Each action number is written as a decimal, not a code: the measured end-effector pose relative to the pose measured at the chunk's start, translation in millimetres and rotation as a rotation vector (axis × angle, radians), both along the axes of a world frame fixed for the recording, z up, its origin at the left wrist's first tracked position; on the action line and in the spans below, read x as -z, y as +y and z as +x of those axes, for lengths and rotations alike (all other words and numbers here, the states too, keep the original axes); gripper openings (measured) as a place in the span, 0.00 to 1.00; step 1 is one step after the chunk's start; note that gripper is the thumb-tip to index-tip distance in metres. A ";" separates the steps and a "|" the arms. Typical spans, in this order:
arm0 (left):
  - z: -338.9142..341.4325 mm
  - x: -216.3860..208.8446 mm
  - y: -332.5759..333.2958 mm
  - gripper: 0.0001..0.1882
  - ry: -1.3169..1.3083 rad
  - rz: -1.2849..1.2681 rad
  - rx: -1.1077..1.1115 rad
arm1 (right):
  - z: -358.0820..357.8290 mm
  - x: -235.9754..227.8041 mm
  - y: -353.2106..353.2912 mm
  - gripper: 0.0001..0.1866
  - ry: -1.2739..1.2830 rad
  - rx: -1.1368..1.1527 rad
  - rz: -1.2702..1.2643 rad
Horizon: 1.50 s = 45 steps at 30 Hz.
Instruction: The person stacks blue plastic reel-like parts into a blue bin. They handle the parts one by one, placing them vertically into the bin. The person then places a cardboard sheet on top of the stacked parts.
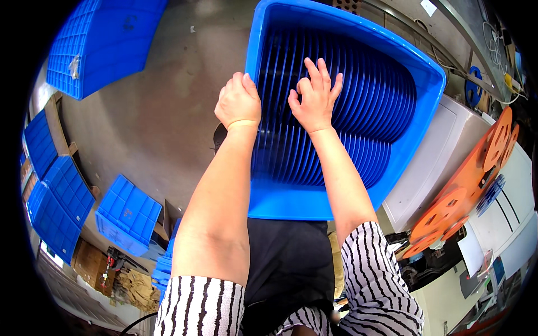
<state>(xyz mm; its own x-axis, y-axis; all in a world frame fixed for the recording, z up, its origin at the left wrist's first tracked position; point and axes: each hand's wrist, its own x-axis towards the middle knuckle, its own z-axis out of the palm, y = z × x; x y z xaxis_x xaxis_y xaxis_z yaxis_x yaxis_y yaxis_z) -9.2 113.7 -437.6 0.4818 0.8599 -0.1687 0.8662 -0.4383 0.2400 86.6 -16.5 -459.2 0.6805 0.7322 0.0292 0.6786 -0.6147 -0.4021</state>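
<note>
A deep blue plastic bin (291, 203) stands in front of me, filled with two rows of thin dark-blue discs (370, 84) set on edge side by side. My left hand (239, 101) is closed over the bin's left rim, its fingers curled out of sight. My right hand (317, 98) is above the far row of discs, near its left half. Its middle, ring and little fingers spread apart, while the index finger bends toward the thumb. Nothing shows in that hand; whether its fingertips touch a disc, I cannot tell.
Other blue crates stand at the upper left (115, 45) and lower left (129, 213). A pale grey box (431, 151) adjoins the bin's right side. Large orange discs with cut-outs (468, 190) lie beyond it. A metal frame (468, 45) runs along the upper right.
</note>
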 end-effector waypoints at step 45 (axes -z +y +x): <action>8.3 -32.3 32.4 0.19 0.302 -0.388 0.174 | -50.6 -101.2 39.5 0.17 0.236 0.584 0.121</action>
